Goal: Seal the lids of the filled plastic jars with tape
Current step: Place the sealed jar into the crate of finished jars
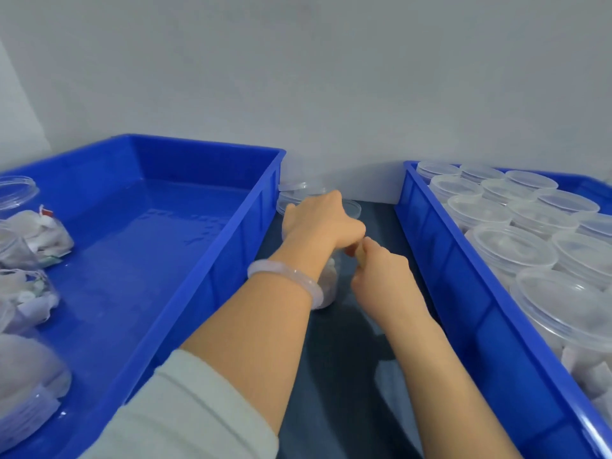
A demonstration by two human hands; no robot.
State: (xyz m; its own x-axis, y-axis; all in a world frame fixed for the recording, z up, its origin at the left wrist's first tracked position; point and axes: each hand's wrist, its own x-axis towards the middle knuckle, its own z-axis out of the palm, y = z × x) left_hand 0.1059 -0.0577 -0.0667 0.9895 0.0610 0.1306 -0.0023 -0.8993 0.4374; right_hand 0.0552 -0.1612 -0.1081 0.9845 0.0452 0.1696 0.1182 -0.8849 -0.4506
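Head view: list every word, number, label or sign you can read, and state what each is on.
Nothing can be read.
Label on the nearest jar in the left blue bin: printed lines, too blurred.
Red tag on the sachets: too small.

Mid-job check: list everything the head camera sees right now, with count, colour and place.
shallow blue plastic crate: one, blue, left side.
clear plastic jars of white sachets: several, clear, along that crate's left edge.
second blue plastic crate: one, blue, right side.
lidded clear plastic jars: at least twelve, clear, upright in the right crate.
clear filled jar: one, on the dark tabletop between the crates.
tan strip: one, tan, beside that jar's lid; probably tape.
pale bracelet: one, left wrist.
left hand: grips the jar's lid.
right hand: pinches the tan strip.
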